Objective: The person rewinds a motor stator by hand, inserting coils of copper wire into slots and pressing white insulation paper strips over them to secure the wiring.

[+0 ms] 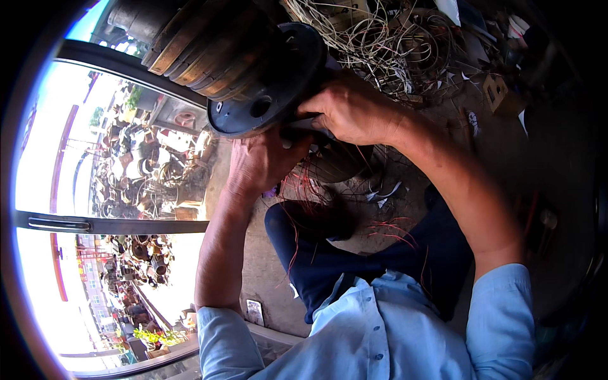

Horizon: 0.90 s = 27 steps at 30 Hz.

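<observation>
Smooth black disc (285, 85), holed; left hand (265, 157) and right hand (351, 113) at its rim, fingers half-hidden, can't tell either grip; red wires (306, 185) tangled below

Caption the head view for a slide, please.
Left hand and right hand at a black disc, beside a window, with tangled wires heaped beyond.

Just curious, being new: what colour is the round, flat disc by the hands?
The round, flat disc is black, seen best in the head view.
</observation>
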Each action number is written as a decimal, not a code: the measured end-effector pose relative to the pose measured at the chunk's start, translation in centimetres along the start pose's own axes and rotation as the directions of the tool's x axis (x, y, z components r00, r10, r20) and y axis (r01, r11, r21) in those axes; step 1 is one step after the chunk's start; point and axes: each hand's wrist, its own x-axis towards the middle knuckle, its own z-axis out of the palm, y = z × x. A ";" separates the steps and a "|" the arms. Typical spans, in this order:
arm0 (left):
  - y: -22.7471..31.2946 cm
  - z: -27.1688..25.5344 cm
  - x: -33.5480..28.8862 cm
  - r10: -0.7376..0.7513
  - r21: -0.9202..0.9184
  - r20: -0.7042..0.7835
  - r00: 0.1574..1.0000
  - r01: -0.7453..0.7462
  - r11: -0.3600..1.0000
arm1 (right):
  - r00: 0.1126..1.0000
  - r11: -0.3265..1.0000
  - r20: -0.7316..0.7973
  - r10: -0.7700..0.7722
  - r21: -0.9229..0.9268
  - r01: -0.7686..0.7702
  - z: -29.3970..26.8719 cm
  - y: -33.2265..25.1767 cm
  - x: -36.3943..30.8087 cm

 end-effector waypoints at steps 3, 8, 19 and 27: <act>0.0 0.5 -0.2 0.000 0.018 -0.029 1.000 0.000 1.000 | 0.999 1.000 -0.044 -0.012 0.027 0.013 0.2 0.0 -0.2; -1.1 0.3 -0.9 0.040 -0.076 -0.008 0.999 -0.040 0.996 | 0.984 0.998 -0.169 -0.059 -0.021 0.056 1.0 -0.1 -1.0; 0.9 -0.1 0.1 -0.088 -0.019 0.087 0.992 0.090 0.996 | 0.994 0.998 -0.109 -0.010 0.066 0.017 0.6 0.5 -0.8; 0.1 2.2 -2.4 0.166 0.214 -0.164 0.972 -0.129 0.968 | 0.921 0.998 -0.385 0.062 0.018 -0.060 1.0 0.1 -3.9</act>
